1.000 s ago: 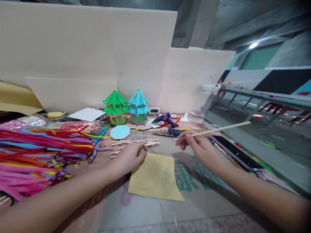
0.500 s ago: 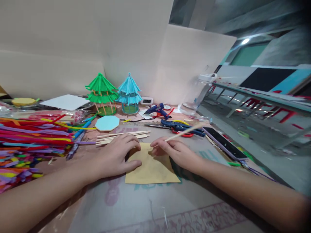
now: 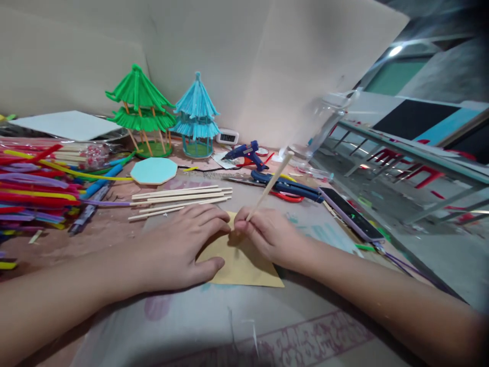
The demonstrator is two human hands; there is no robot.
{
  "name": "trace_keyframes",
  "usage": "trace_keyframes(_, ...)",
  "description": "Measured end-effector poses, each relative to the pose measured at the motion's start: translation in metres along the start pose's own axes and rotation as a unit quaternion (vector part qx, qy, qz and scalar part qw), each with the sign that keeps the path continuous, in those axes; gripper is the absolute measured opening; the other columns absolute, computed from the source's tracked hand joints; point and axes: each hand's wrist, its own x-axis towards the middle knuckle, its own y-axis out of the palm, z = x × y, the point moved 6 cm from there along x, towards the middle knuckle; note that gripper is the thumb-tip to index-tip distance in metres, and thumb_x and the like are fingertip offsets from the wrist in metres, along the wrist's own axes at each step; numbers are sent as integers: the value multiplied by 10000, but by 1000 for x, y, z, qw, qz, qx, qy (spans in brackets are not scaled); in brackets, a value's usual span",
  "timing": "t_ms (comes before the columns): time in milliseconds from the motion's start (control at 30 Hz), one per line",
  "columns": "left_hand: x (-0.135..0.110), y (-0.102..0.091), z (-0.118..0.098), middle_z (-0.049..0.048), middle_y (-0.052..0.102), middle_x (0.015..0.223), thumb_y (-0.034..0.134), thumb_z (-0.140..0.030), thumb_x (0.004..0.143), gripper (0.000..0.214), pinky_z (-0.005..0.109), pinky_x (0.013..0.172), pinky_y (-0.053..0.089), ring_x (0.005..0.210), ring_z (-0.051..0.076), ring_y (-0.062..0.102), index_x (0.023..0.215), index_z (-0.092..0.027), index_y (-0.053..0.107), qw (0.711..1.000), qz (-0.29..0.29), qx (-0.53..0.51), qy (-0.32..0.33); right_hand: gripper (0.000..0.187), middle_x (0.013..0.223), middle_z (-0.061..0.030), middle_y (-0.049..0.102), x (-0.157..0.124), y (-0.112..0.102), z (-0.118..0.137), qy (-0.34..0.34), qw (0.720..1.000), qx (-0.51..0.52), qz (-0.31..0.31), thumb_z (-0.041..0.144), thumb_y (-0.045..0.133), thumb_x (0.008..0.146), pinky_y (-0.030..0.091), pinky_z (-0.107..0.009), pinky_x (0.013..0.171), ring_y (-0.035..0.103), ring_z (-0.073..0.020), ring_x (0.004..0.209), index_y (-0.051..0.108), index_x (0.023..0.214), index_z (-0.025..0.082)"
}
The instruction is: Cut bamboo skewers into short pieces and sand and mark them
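Cluttered craft table (image 3: pixel 114 239), beige boards behind. Left hand (image 3: pixel 179 250) lies flat with fingers spread, pinning the tan paper sheet (image 3: pixel 244 265) at 6 o'clock. Right hand (image 3: pixel 267 235) pinches a thin wooden stick (image 3: pixel 269 187), angled toward 1 o'clock, probably for rolling.

Two paper pagodas, green (image 3: pixel 138 109) and blue (image 3: pixel 196 120), stand beside a glue gun (image 3: pixel 244 154), scissors (image 3: pixel 284 188), a phone (image 3: pixel 350 214) and pipe cleaners (image 3: pixel 34 188).

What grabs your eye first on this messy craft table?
Two little paper pagodas stand at the back, a green pagoda beside a blue pagoda. A bright heap of coloured pipe cleaners fills the left. In the middle, the left hand presses a tan paper sheet while the right hand pinches a thin wooden stick.
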Motion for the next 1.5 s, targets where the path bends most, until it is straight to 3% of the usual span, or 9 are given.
trace_keyframes(100, -1, 1, 1, 89, 578, 1363, 570, -429, 909, 364, 478, 1124, 360, 1294, 299, 476, 1204, -218, 602, 1000, 1, 0, -2, 226, 876, -50, 726, 0, 6, 7, -31, 998, 29, 55, 227, 411, 985, 504, -263, 753, 668, -160, 784, 603, 870, 191)
trace_keyframes(433, 0, -1, 1, 91, 580, 1356, 619, -401, 863, 415, 496, 1116, 367, 1289, 321, 479, 1233, -214, 601, 1000, -7, -6, -7, 246, 810, -41, 717, -1, 0, -2, 22, 1000, -1, 14, 233, 379, 996, 496, -265, 713, 667, -164, 739, 599, 896, 188)
trace_keyframes(667, -1, 1, 2, 91, 566, 1364, 614, -407, 873, 414, 487, 1109, 371, 1291, 313, 470, 1241, -220, 599, 1000, 2, -5, -2, 266, 835, -60, 723, -2, -1, -1, 18, 1000, -20, 12, 250, 368, 998, 495, -283, 729, 677, -182, 762, 601, 885, 187)
trace_keyframes(767, -2, 2, 2, 86, 564, 1368, 610, -415, 878, 374, 478, 1115, 367, 1294, 308, 472, 1201, -227, 614, 1000, 4, -7, 3, 239, 874, -59, 731, -3, 4, 3, -13, 998, 2, 55, 243, 388, 996, 498, -274, 750, 687, -176, 804, 607, 917, 188)
trace_keyframes(1133, -2, 2, 2, 86, 566, 1363, 606, -426, 880, 406, 482, 1111, 368, 1289, 311, 473, 1229, -217, 605, 1000, -1, 5, 0, 248, 822, -49, 713, -5, 0, 5, 7, 1000, -21, 7, 236, 386, 986, 488, -270, 719, 666, -170, 747, 608, 889, 185)
trace_keyframes(1233, -3, 3, 2, 82, 569, 1359, 596, -430, 891, 367, 473, 1109, 370, 1290, 304, 472, 1193, -223, 615, 1000, 5, 2, 3, 244, 836, -43, 713, -5, 5, 7, -29, 998, 20, 54, 226, 384, 987, 486, -259, 735, 661, -157, 759, 605, 890, 189)
trace_keyframes(1333, -2, 2, 2, 97, 561, 1372, 592, -442, 889, 412, 500, 1108, 365, 1299, 321, 463, 1228, -209, 605, 1000, 8, 9, -10, 232, 786, -40, 680, -1, -4, -14, 50, 999, -7, -6, 277, 413, 989, 459, -269, 691, 626, -161, 709, 577, 850, 190)
trace_keyframes(1433, -2, -1, 1, 99, 560, 1371, 606, -437, 881, 436, 486, 1110, 368, 1292, 313, 472, 1248, -200, 602, 1000, 5, 6, -15, 297, 646, -4, 606, 1, -10, -35, 135, 977, 151, -70, 381, 410, 1009, 438, -250, 598, 567, -140, 587, 526, 807, 197)
trace_keyframes(1500, -1, -2, 0, 95, 566, 1362, 627, -418, 873, 437, 461, 1109, 371, 1283, 296, 480, 1253, -202, 599, 1000, -2, -4, -10, 306, 585, 21, 591, 2, -5, -39, 160, 912, 366, -88, 444, 416, 1008, 424, -227, 514, 525, -121, 494, 505, 839, 205)
